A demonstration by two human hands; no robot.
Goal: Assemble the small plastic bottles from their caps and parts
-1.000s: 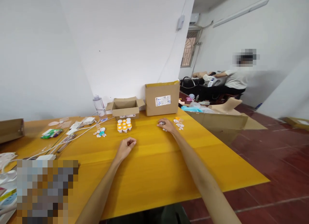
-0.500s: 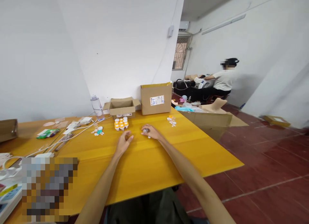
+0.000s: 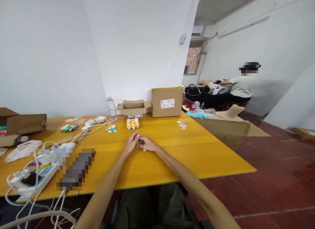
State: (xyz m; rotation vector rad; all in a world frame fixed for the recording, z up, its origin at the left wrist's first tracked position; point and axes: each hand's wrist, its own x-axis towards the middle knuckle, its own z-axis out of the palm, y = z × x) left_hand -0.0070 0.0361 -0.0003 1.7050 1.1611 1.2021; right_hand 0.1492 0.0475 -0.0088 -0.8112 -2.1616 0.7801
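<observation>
Over the middle of the yellow table (image 3: 157, 170), my two hands meet around a small dark, shiny object (image 3: 140, 142), too small and too covered to name. My right hand (image 3: 147, 143) is closed on it from the right. From the other side, my left hand (image 3: 131, 144) is curled against it, its fingertips touching the right hand's. A small white piece (image 3: 144, 149) lies on the table just below the right hand. Beyond the hands stands a tight cluster of small bottles with white and yellow tops (image 3: 133, 124).
Small white and teal pieces (image 3: 112, 128) lie left, white and orange ones (image 3: 182, 125) right. Behind are a water bottle (image 3: 111, 108), an open carton (image 3: 134, 109) and a closed carton (image 3: 167, 102). A power strip (image 3: 46, 170) with cables lies left. Another person (image 3: 242, 86) sits far right.
My left hand, apart and open before, has come to the right hand and the small object. The view has turned left, showing more of the power strip and a left-hand carton.
</observation>
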